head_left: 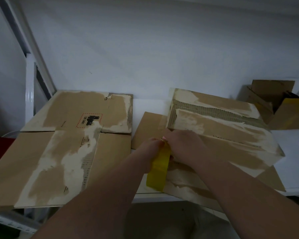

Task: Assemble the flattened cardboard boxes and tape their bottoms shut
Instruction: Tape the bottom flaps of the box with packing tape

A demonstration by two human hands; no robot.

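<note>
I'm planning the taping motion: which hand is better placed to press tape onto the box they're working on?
Probably the right. The right hand lies against the assembled box, while the left hand seems to grip the yellow tape roll beside it.

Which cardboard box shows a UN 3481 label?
The flattened box on the left, lying fully flat; the middle box and the back-right box show none.

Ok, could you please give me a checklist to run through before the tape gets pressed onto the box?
1. The yellow tape pinched by left hand and right hand: ok.
2. Tape end stuck to the assembled box: cannot tell, hands hide it.
3. Box facing intact: not ok, torn, corrugation exposed.
4. Tape untwisted: ok.
5. The flattened box lies apart, left: ok.
</note>
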